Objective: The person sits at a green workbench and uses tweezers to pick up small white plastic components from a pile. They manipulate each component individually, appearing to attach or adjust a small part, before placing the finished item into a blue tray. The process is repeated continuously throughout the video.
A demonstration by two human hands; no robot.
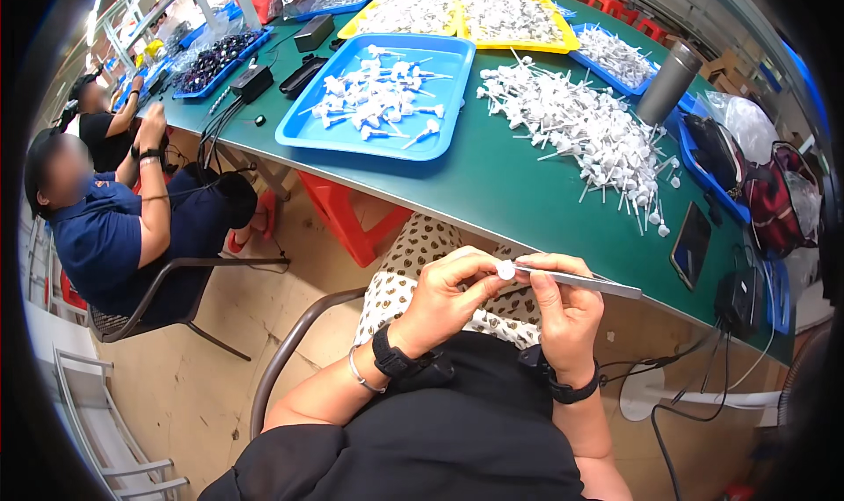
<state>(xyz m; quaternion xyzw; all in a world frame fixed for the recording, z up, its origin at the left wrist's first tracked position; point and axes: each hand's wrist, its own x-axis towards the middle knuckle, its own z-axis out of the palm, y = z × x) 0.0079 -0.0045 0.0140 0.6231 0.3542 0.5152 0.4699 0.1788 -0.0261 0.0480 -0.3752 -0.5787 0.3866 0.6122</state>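
Your left hand has its fingers curled shut around a small white round plastic part, pinched at the fingertips. Your right hand is closed on metal tweezers, tips pointing left and touching the white part. Both hands sit over your lap, off the near edge of the green desk, well apart from anything on it. Whether the tweezer tips actually grip the part or just rest against it, I can't tell at this size.

On the desk:
- Blue tray near the left of the near edge, holding scattered white stemmed plastic pieces.
- Loose pile of the same white stemmed pieces straight on the desk, right of the blue tray, running toward the right end.
- 2 yellow trays at the far edge, both full of white pieces.
- Grey metal cylinder, probably a flask, upright beside the pile at the right.
- Dark phone lying flat near the right end of the near edge.
- Black boxes with cables at the left end.

Red stool under the desk. A person in a dark blue shirt sits on a chair at your left, at the left end of the desk.
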